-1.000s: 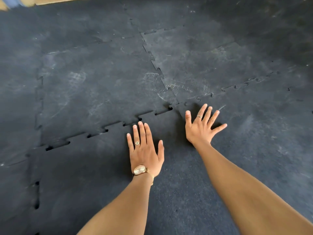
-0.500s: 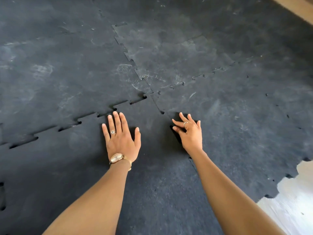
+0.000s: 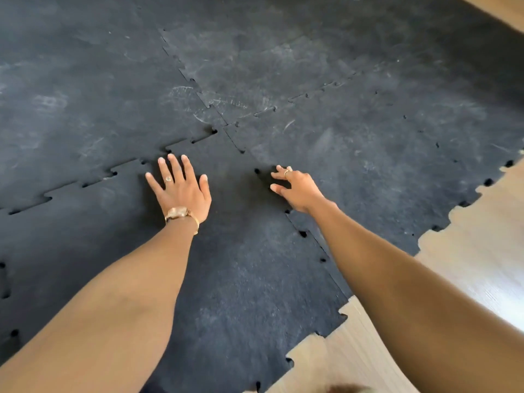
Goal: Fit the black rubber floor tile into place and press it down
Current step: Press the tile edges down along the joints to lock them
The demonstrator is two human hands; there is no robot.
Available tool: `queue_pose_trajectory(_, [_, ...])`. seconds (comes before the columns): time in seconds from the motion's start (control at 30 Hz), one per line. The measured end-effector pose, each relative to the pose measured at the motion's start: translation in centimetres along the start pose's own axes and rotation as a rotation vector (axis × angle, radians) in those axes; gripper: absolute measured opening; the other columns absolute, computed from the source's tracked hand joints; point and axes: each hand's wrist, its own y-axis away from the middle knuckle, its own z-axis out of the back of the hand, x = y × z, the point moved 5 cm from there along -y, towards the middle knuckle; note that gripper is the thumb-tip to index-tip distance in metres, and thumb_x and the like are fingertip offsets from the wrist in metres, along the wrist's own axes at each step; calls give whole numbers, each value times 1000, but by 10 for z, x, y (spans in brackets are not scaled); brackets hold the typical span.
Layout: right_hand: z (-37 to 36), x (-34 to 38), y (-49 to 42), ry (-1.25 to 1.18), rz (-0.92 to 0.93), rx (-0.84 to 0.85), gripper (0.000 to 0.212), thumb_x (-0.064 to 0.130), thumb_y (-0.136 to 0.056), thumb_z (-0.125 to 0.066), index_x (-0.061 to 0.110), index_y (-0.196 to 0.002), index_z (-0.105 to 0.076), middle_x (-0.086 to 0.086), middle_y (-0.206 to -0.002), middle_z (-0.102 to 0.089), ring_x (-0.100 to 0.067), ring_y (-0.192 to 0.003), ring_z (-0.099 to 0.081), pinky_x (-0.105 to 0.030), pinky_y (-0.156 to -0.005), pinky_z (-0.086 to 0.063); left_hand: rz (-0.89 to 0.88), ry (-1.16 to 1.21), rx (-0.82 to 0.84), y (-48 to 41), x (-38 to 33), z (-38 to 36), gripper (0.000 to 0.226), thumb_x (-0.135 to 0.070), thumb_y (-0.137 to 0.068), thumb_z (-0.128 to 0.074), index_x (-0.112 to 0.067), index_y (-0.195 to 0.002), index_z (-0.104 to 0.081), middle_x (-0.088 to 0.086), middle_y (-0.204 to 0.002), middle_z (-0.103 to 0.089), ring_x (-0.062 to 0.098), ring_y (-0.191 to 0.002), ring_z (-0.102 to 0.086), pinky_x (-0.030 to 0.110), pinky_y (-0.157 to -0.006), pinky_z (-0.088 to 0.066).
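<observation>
1. Since half a second ago the right hand (image 3: 297,190) has drawn back along the tile's right seam, fingers curling at the interlocking edge; the left hand (image 3: 181,188) has stayed flat where it was.
2. Nearest, the pale wood floor (image 3: 354,355) shows bare beside the near right corner of the black rubber floor tile (image 3: 241,279), whose toothed near edge lies on it.
3. The tile lies under both forearms, its right edge meeting the neighbouring tile (image 3: 382,165) along a seam with small dark gaps.
4. The left hand lies palm down, fingers spread wide, holding nothing, near the tile's far edge; a watch (image 3: 178,213) sits at the wrist.
5. The right hand's fingers are half curled, tips touching the seam, gripping nothing I can see.
6. Beyond, the far seam against the scuffed far-left tile (image 3: 85,109) shows open slots between teeth.
</observation>
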Motion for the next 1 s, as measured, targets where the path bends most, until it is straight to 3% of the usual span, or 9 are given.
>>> queue_pose_trajectory(0.13, [-26,-37,109,-190,-116,-299,42,26,-98,-53,11,-137,-52,-1,-150,-40,-22,-144,-25,-31,-116,-16,-389,14,-33,23,-59,15,60,-12,-93,-43,-5,-149,-23,17,-157,-24,36,-145,-19,55,-114,-20])
queue_pose_trajectory(0.2, [-49,-47,165,-236,-259,-430,52,38,-97,-51,16,-144,-44,4,-152,-35,-18,-146,-19,-30,-118,-14,-612,141,139,46,-99,16,58,-30,-100,-40,-9,-151,-23,14,-160,-18,31,-148,-11,49,-118,-13])
queue_pose_trajectory(0.3, [-78,-49,207,-91,-325,-543,69,52,-93,-48,16,-150,-30,1,-155,-30,-15,-146,-19,-26,-119,-8,-583,191,355,60,-122,19,95,-71,-86,-42,-8,-153,-16,8,-162,-12,27,-150,2,47,-120,0])
queue_pose_trajectory(0.37, [-88,-48,216,-89,-392,-611,69,53,-91,-51,16,-148,-36,-3,-151,-37,-21,-143,-26,-31,-119,-15,-576,167,358,62,-123,22,111,-79,-75,-49,-7,-153,-15,6,-161,-16,26,-150,1,46,-122,-2])
queue_pose_trajectory(0.47, [-92,-42,217,-149,-472,-689,62,52,-90,-55,21,-142,-45,-2,-137,-46,-23,-131,-35,-39,-110,-32,-571,155,308,61,-119,26,112,-81,-71,-52,-10,-152,-22,4,-158,-25,26,-150,-7,46,-122,-6])
queue_pose_trajectory(0.67, [-88,-44,217,63,-382,-686,58,46,-86,-65,14,-134,-55,-3,-113,-55,-28,-102,-48,-42,-93,-39,-630,-32,231,56,-114,26,108,-86,-69,-45,-16,-149,-27,3,-156,-31,28,-147,-19,49,-120,-11])
queue_pose_trajectory(0.77, [-85,-39,218,160,-394,-706,56,40,-83,-71,9,-128,-60,-3,-102,-57,-30,-89,-51,-44,-83,-45,-650,-39,283,57,-115,28,106,-81,-73,-48,-14,-151,-22,3,-158,-26,28,-148,-15,48,-119,-19])
queue_pose_trajectory(0.87, [-79,-37,218,268,-355,-701,59,38,-76,-77,5,-124,-63,-4,-93,-58,-29,-80,-52,-42,-71,-48,-626,-3,367,55,-111,28,105,-75,-75,-53,-17,-153,-15,-3,-161,-18,24,-150,-6,49,-102,-42])
queue_pose_trajectory(1.0, [-77,-35,216,348,-359,-692,61,36,-72,-81,1,-119,-65,-6,-89,-59,-31,-75,-54,-41,-66,-49,-654,-56,435,49,-110,24,107,-76,-75,-51,-19,-155,-7,-7,-164,-3,26,-150,-4,51,-96,-46])
